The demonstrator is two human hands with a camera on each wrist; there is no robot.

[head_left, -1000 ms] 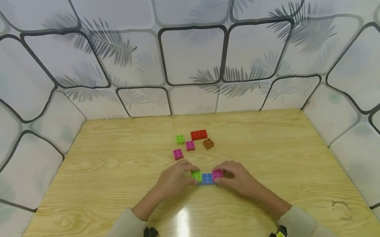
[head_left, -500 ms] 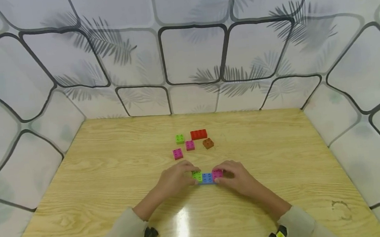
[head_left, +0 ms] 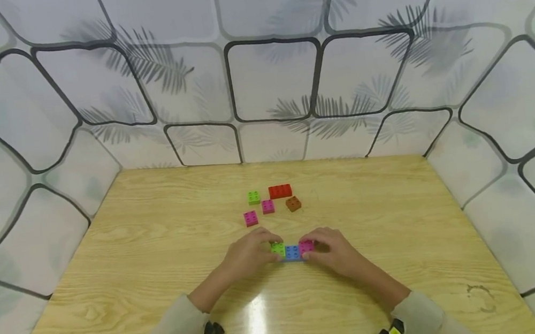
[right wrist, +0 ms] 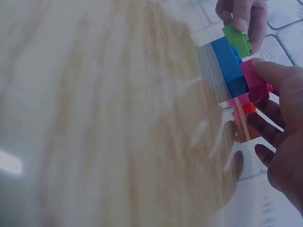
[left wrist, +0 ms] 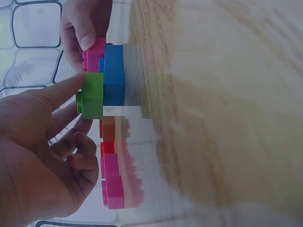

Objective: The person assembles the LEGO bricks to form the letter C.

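A long blue toy brick lies on the table between the two hands. On its left end sits a green brick, which my left hand pinches between thumb and fingers. My right hand pinches a pink brick at the right end of the blue one. Both small bricks are on top of the blue brick, whose middle studs show between them. In the left wrist view the green brick overhangs the end of the blue brick slightly.
Beyond the hands lie several loose bricks: a green one, a red one, a brown one and two pink ones, the nearer pink brick closest to my left hand. Patterned white walls border the wooden table.
Both hands keep their grip on the green and pink bricks. My left hand has shifted very slightly to the right; the loose bricks stay where they were.
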